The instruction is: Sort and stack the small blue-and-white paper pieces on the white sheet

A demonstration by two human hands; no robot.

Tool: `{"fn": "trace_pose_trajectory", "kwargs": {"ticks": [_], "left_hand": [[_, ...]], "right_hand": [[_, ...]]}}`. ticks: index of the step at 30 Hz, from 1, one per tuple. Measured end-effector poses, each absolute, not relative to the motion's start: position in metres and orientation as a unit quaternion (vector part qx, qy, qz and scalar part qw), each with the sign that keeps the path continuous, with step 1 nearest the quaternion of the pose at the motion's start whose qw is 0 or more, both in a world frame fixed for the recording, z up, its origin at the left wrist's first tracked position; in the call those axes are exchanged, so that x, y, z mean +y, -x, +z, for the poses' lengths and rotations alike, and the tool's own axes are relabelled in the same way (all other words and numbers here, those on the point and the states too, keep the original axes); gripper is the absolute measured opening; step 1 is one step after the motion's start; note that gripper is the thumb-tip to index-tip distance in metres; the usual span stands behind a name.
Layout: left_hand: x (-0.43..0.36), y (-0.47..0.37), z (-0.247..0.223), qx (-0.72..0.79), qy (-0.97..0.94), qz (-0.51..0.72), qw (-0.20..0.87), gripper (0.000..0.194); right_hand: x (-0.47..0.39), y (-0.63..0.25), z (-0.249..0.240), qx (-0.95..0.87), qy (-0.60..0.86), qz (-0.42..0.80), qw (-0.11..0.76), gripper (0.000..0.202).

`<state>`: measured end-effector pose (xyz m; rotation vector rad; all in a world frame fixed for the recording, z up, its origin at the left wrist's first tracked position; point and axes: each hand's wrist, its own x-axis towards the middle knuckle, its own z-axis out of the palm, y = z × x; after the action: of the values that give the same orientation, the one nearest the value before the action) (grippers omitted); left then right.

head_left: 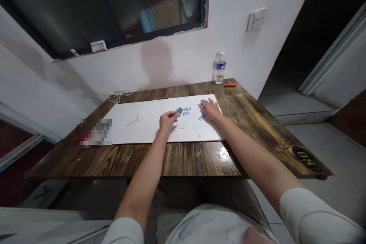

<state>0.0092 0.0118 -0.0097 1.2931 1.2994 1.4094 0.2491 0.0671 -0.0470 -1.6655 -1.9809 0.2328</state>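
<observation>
My left hand pinches a small dark rectangular piece between thumb and fingertips, just over a long white board. On the board's right half, my right hand rests with its fingers spread. Its fingertips are beside a small blue-edged shape. Another blue shape lies just under that hand. Between the two hands are more blue barred shapes. Whether these are loose pieces or drawn marks, I cannot tell. Thin dark lines meet in a Y on the board's left half.
The board lies on a dark wooden table. Toward the back right stand a water bottle and a red pen-like stick. A white cable is coiled at the back left. A blurred patch covers something at the board's left end.
</observation>
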Motion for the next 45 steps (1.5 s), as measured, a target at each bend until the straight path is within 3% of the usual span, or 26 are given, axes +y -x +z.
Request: {"fn": "trace_pose_trajectory", "kwargs": {"ticks": [4, 20, 26, 45], "left_hand": [[0.013, -0.009, -0.010, 0.517, -0.512, 0.557, 0.401, 0.032], [0.013, -0.008, -0.009, 0.514, -0.508, 0.562, 0.402, 0.031], [0.013, -0.008, -0.008, 0.520, -0.509, 0.559, 0.398, 0.034], [0.015, -0.006, -0.010, 0.519, -0.503, 0.572, 0.387, 0.033]], "right_hand": [[0.061, -0.244, -0.042, -0.772, 0.598, 0.093, 0.194, 0.042], [0.052, -0.241, -0.017, -0.783, 0.594, -0.006, 0.184, 0.032], [0.049, -0.240, -0.016, -0.810, 0.575, -0.015, 0.114, 0.030], [0.049, -0.234, -0.018, -0.807, 0.574, -0.011, 0.137, 0.038]]}}
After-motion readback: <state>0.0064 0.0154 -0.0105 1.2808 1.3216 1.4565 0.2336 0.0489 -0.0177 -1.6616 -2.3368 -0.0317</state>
